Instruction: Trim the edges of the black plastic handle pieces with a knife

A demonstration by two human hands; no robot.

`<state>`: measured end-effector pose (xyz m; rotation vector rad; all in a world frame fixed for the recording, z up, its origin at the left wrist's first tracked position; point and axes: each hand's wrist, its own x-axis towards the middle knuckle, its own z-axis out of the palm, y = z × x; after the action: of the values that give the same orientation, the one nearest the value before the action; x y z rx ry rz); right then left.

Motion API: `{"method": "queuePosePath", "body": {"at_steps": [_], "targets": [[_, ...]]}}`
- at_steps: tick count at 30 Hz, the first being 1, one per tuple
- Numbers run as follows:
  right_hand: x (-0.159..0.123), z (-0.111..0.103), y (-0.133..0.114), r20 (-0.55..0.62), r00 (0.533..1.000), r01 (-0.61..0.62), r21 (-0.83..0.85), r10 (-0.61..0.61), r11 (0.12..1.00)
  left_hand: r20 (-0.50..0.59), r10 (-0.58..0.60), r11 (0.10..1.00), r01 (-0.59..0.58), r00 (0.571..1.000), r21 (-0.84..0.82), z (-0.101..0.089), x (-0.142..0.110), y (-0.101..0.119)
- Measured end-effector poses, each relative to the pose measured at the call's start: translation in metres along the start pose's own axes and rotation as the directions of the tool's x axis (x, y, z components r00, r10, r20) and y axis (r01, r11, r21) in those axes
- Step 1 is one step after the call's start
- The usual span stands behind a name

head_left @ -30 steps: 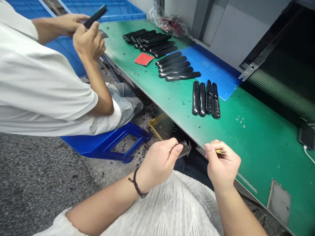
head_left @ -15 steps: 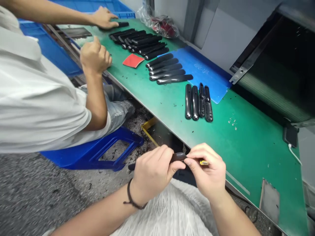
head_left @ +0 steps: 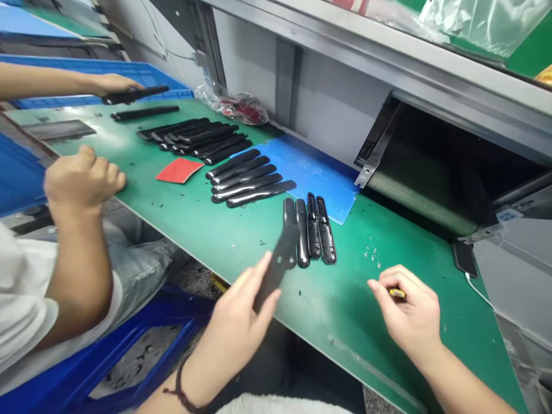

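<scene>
My left hand is closed around one end of a long black plastic shell, tilted up and slightly blurred over the bench edge. Its far end overlaps the first of several black shells lined up on the green bench. Two of these, such as the right-hand shell, show their hollow ribbed inside. My right hand, over the bench to the right, has its fingers curled round a small tool with a yellow handle. Most of that tool is hidden in the fingers.
More black shells lie in a slanted row, with a pile behind. A red square and a blue sheet are nearby. At left a co-worker's hand holds a black part. A metal-framed dark unit and a phone stand right.
My hands have separated: the left carried the shell forward toward the row, the right moved right with the yellow tool. The view tilted up. The co-worker's far hand lifted a black part.
</scene>
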<state>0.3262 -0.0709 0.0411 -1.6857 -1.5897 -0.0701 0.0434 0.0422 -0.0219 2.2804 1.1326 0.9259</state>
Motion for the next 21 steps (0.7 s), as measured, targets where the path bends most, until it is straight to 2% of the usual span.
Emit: {"method": "queuePosePath", "body": {"at_steps": [2,4,6,8,11,14,17,21], "targets": [[0.015,-0.004,0.027,0.084,0.996,0.005,-0.134,0.006,0.991,-0.067,-0.157,0.986,0.160,0.985,0.055,0.008,0.033,-0.012],[0.030,0.001,0.046,0.210,0.977,0.010,-0.237,0.041,0.971,-0.065,-0.266,0.955,0.272,0.962,0.115,0.021,0.064,-0.022],[0.044,0.017,0.052,0.342,0.937,0.031,-0.292,0.074,0.956,-0.031,-0.305,0.939,0.306,0.952,0.156,0.036,0.090,-0.028],[0.056,0.038,0.048,0.466,0.879,0.062,-0.322,0.101,0.945,-0.017,-0.298,0.935,0.296,0.954,0.195,0.051,0.108,-0.029],[0.071,0.071,0.035,0.596,0.791,0.109,-0.361,0.139,0.926,-0.019,-0.283,0.927,0.278,0.959,0.252,0.068,0.121,-0.027],[0.077,0.089,0.030,0.657,0.742,0.141,-0.349,0.134,0.927,0.007,-0.293,0.923,0.281,0.956,0.263,0.076,0.122,-0.021],[0.069,0.089,0.034,0.672,0.728,0.138,-0.341,0.138,0.930,0.047,-0.299,0.925,0.277,0.953,0.261,0.083,0.122,-0.011],[0.048,0.075,0.036,0.666,0.729,0.111,-0.342,0.158,0.933,0.112,-0.256,0.940,0.221,0.960,0.259,0.098,0.128,0.000]]}}
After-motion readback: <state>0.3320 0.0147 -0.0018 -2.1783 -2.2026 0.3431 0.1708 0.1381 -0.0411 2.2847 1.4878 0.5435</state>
